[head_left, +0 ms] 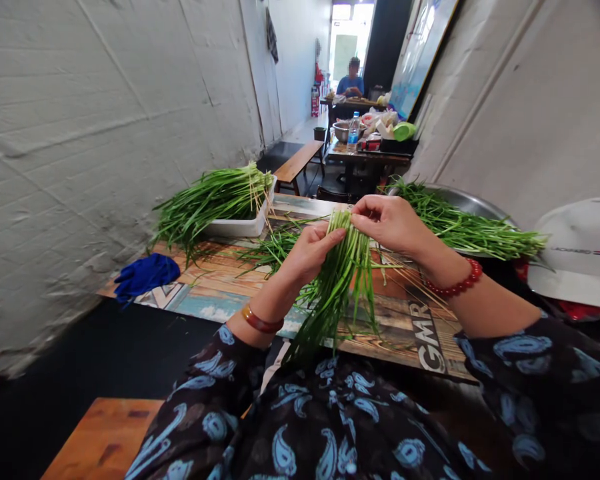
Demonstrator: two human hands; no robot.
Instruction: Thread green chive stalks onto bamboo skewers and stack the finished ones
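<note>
My left hand (313, 250) is wrapped round a bunch of long green stalks (347, 267), pale ends up and leaves hanging over the table's front edge. At the top of the bunch, my right hand (383, 220) pinches the pale ends, thumb and fingers together. Loose green stalks (280, 245) lie on the wood-patterned table (220, 280) behind my left hand. More stalks (210, 197) are heaped over a white tray (237, 228) at the left, and others (460, 223) fill a metal bowl (480, 200) at the right.
A blue glove (147, 275) lies at the table's left end. Thin sticks (420, 283) are right of the bunch. A white chair back (580, 247) stands far right. Behind are a bench (299, 162), a table with a bottle (353, 133), and a seated person (350, 83).
</note>
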